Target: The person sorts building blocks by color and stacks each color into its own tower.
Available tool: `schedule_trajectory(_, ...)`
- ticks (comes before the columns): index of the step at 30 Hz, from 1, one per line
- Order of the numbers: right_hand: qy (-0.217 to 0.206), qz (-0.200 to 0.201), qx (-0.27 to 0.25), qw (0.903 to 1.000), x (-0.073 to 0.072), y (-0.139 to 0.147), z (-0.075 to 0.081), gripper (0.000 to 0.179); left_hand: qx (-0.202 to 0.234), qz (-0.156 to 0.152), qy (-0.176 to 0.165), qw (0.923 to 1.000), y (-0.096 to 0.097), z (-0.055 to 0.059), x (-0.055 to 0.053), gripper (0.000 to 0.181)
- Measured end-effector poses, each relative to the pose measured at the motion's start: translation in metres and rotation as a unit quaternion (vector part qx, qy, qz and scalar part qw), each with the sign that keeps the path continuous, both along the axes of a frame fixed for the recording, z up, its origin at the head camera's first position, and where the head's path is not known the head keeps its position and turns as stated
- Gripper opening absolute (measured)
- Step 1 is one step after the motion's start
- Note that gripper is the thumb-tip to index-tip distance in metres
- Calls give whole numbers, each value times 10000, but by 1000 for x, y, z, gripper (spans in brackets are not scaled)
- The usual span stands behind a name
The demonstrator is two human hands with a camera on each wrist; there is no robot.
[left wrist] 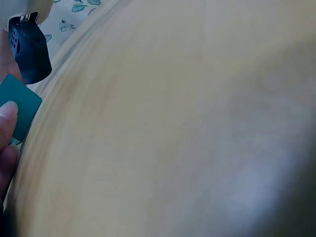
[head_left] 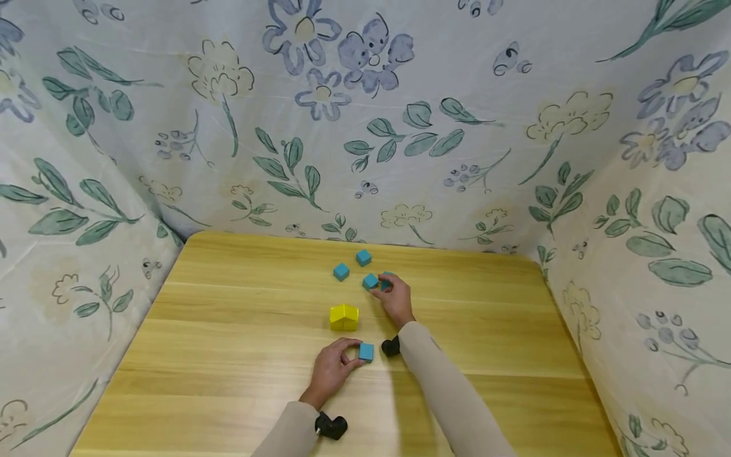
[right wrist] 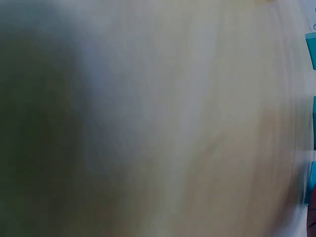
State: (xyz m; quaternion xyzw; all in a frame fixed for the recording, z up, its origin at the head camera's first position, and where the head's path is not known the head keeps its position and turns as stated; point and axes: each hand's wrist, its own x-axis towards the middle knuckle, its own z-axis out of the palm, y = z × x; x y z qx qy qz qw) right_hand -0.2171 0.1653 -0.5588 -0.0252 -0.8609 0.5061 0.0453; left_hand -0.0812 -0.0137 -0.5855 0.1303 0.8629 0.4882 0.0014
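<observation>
Near the front middle of the table, my left hand (head_left: pixel 332 368) pinches a blue cube (head_left: pixel 367 353) between thumb and fingers. That cube (left wrist: pixel 22 106) is at the left edge of the left wrist view, with a thumb against its face. Farther back, my right hand (head_left: pixel 396 299) has thumb and fingertip at the sides of another blue cube (head_left: pixel 370 281). A third blue cube (head_left: pixel 387 277) is partly hidden behind the right hand's fingers. Between the hands and slightly left stands a yellow block shape (head_left: pixel 344 317) with a peaked top and a centre seam.
Two more blue cubes, one at the back (head_left: pixel 363 257) and one to its left (head_left: pixel 341 271), lie on the wooden table (head_left: pixel 240 330). Floral cloth (head_left: pixel 400 178) hangs round the table's back and sides. Each wrist wears a black camera, like the left one (head_left: pixel 331 426).
</observation>
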Motion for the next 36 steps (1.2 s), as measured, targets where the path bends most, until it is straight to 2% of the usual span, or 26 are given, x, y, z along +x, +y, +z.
schedule_trajectory(7,-210,-8,258,9994,-4,-4,-3,39,77,-92,-47,9999,-1,0,-1,35)
schedule_trajectory(15,-317,-18,238,9992,-8,-3,-6,38,82,-67,0,9999,-1,0,-1,34)
schedule_trajectory(26,-167,178,217,9995,-9,4,-11,36,81,-49,18,10000,0,-2,-1,34)
schedule_trajectory(36,-255,310,88,9992,-9,6,-10,35,32,-43,-27,10000,-1,1,0,34)
